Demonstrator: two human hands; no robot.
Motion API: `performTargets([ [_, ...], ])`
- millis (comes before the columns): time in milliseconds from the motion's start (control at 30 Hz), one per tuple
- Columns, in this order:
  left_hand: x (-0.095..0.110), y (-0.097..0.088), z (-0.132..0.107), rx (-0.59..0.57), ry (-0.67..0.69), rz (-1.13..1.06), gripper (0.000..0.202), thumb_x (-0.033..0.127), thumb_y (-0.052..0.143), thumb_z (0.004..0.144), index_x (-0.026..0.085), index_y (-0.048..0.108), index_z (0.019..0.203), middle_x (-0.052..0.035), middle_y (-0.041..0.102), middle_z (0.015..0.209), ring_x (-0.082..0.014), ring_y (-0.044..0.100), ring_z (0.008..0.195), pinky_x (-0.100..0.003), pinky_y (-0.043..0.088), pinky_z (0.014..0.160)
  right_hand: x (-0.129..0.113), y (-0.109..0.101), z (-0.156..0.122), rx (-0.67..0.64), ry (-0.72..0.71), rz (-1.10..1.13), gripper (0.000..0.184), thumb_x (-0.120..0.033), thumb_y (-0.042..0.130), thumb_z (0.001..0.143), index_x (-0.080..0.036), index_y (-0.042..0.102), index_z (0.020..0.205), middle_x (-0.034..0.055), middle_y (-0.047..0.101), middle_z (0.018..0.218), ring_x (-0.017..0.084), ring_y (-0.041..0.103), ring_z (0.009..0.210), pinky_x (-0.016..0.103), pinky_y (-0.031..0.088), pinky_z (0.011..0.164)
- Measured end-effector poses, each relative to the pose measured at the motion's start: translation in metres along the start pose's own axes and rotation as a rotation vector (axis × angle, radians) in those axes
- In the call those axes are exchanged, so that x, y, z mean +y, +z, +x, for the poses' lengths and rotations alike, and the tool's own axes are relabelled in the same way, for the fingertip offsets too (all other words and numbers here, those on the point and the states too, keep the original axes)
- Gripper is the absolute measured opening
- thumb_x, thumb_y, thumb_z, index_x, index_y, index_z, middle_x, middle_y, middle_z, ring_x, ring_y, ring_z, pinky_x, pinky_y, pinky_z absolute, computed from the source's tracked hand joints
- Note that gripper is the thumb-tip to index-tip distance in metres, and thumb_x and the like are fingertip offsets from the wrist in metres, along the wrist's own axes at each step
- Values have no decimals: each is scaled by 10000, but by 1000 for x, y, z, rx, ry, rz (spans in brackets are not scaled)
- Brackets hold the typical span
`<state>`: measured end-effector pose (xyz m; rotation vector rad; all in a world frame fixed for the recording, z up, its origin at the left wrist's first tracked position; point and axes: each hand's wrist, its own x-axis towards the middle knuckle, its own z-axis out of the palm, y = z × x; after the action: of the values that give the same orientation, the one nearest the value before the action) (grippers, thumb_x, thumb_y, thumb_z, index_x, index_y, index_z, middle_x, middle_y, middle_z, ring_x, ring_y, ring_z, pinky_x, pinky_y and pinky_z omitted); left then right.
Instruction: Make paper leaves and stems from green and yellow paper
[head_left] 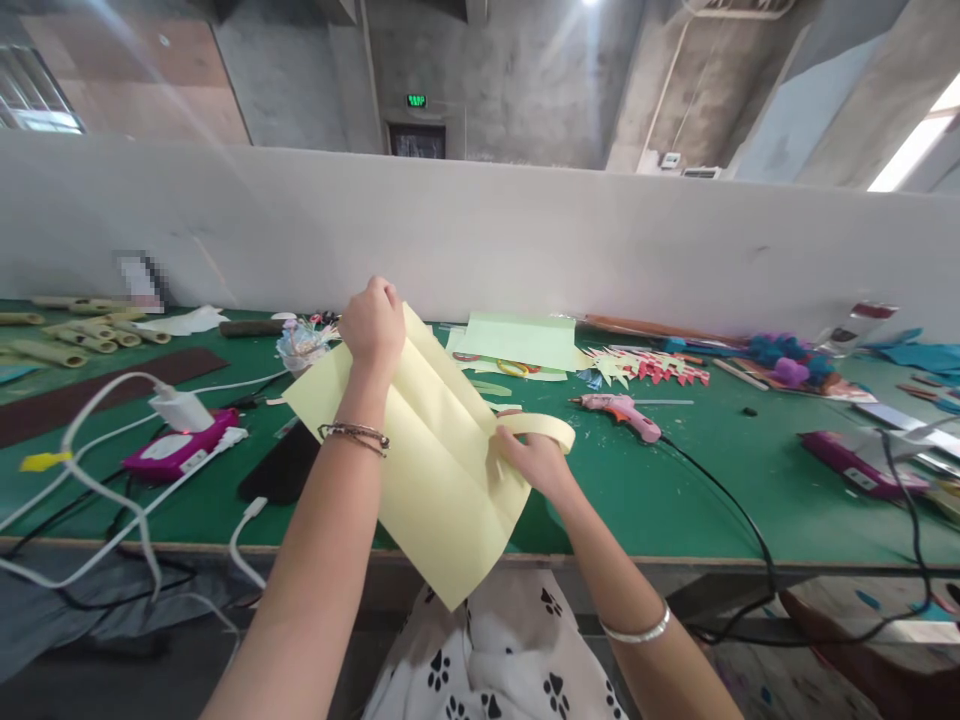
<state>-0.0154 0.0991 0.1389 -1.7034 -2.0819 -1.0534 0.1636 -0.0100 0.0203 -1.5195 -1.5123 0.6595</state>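
Above the table's front edge, a pale yellow sheet of paper (pixel 442 450) with crease lines hangs tilted. My left hand (pixel 373 325) is closed in a fist on its upper edge. At the sheet's right side, my right hand (pixel 534 460) has its fingers closed on a narrow, curled strip of the same pale yellow (pixel 559 428), which loops over the back of the hand. Whether the strip is still joined to the sheet is hidden by the fingers. A pink glue gun (pixel 622 412) lies to the right of this hand.
On the green table (pixel 720 500) lie a light green sheet (pixel 517 340), red-and-white paper cutouts (pixel 652 365) and a black phone-like slab (pixel 281 465). Purple power strips (pixel 180 445) with trailing cables sit at both sides. A white partition (pixel 480 230) stands behind.
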Motion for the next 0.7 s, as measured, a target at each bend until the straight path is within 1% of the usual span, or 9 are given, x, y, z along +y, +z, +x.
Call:
performTargets([
  [33, -1, -1, 0, 2, -3, 2, 358, 285, 262, 892, 196, 573, 1045, -142, 652, 940, -270, 596, 893, -338, 412, 741, 2, 1, 2, 17, 15, -15, 269, -352, 431, 761, -155, 614, 770, 23, 593, 613, 147, 527, 575, 236, 339, 519],
  [100, -2, -2, -1, 7, -10, 3, 357, 283, 263, 891, 195, 574, 1044, -142, 651, 939, -273, 594, 900, -338, 410, 743, 7, 1, 5, 37, 39, -19, 322, -356, 365, 787, -155, 597, 688, 9, 533, 533, 136, 482, 508, 237, 306, 482],
  [200, -2, -4, -2, 2, -22, -8, 353, 283, 266, 889, 191, 570, 1043, -145, 647, 945, -273, 588, 915, -337, 406, 754, 7, 1, 5, 62, 32, -4, 405, -430, 298, 821, -166, 573, 683, 10, 537, 573, 129, 471, 516, 232, 303, 483],
  [300, -1, -5, -3, -1, -11, -28, 354, 287, 257, 893, 199, 567, 1040, -133, 648, 955, -259, 585, 914, -328, 406, 761, 4, 2, 2, 64, 11, -54, 370, -495, 405, 772, -176, 542, 641, 16, 551, 593, 136, 482, 548, 232, 307, 500],
  [400, 0, -5, -3, 18, 3, -24, 358, 304, 254, 891, 206, 570, 1030, -116, 657, 938, -248, 588, 888, -308, 410, 742, 2, 4, -1, 60, 1, -105, 312, -471, 482, 730, -182, 529, 620, 22, 556, 593, 139, 483, 561, 232, 307, 500],
  [467, 0, -5, -3, 31, 3, -17, 356, 307, 262, 886, 205, 571, 1030, -111, 661, 930, -246, 589, 880, -300, 412, 734, 4, 5, -1, 65, 9, -113, 329, -447, 459, 746, -188, 479, 544, 8, 495, 512, 123, 432, 503, 237, 272, 469],
  [567, -2, -5, -2, 44, -1, -15, 359, 306, 263, 883, 201, 574, 1029, -110, 663, 936, -247, 590, 887, -298, 416, 737, 9, 5, 1, 71, 24, -124, 402, -436, 412, 769, -210, 322, 449, -31, 325, 407, 96, 306, 423, 251, 194, 436],
  [633, -3, -5, -2, 49, 0, -20, 364, 305, 257, 884, 200, 577, 1023, -110, 665, 942, -249, 593, 890, -302, 419, 743, 13, 4, 3, 77, 30, -116, 409, -437, 394, 777, -212, 279, 455, -41, 293, 413, 89, 281, 420, 250, 182, 436],
  [700, -5, -5, -1, 53, 2, -28, 363, 304, 257, 884, 200, 578, 1021, -109, 666, 945, -248, 595, 890, -305, 420, 749, 17, 1, 5, 78, 37, -96, 399, -440, 390, 776, -210, 288, 467, -43, 313, 424, 90, 298, 425, 243, 197, 439],
])
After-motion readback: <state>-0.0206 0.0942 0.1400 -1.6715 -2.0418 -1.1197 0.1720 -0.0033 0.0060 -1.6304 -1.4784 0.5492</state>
